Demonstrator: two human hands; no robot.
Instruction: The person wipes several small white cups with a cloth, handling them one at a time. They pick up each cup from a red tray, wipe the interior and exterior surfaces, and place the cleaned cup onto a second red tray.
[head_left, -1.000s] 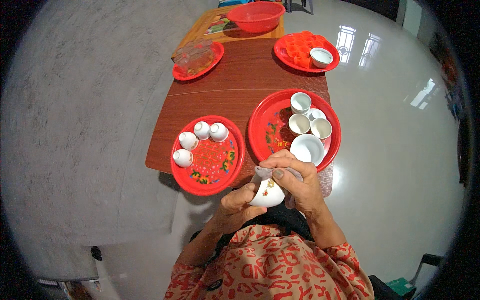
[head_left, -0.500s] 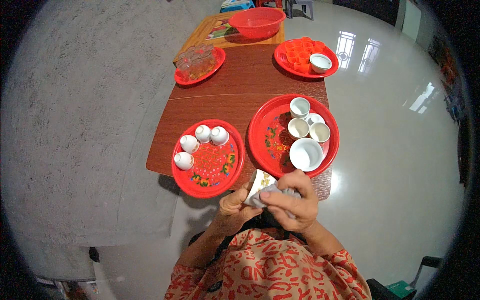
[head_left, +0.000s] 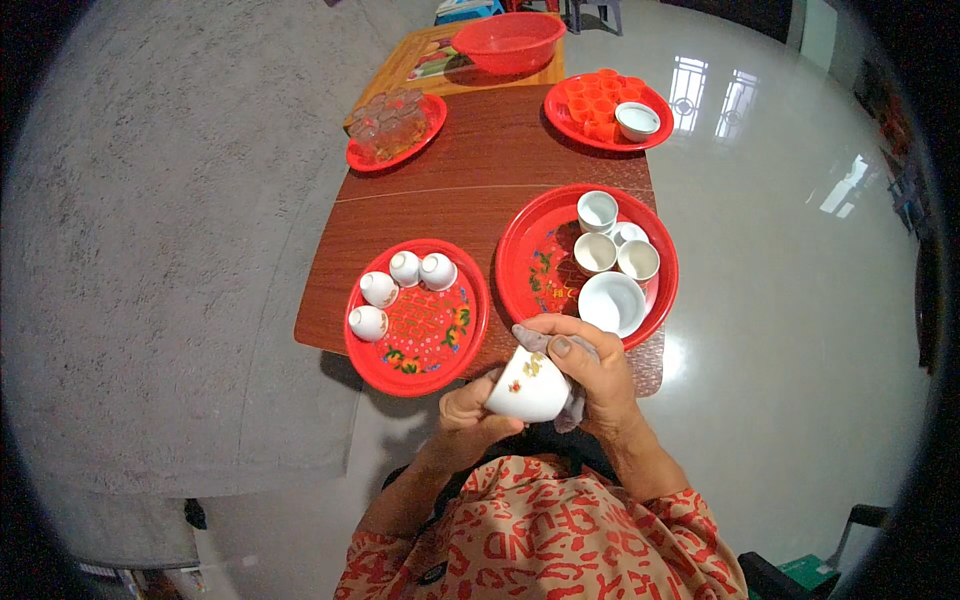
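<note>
A white cup with a small gold and red flower print is tilted on its side in front of my body, just off the table's near edge. My left hand grips it from the left. Against its right side and rim, my right hand presses a crumpled grey cloth, its fingers closed round the fabric. To the left, a round red tray carries several small white cups turned upside down. On the right, a larger red tray holds upright white cups and a wider white bowl.
Farther back on the brown table stand a red tray of clear glasses and a red plate of orange cups with a white bowl. Beyond them is a red basin. A grey wall runs along the left.
The cup has been turned so more of its printed outer side shows. My right hand and cloth have shifted from the cup's front to its right side and rim.
</note>
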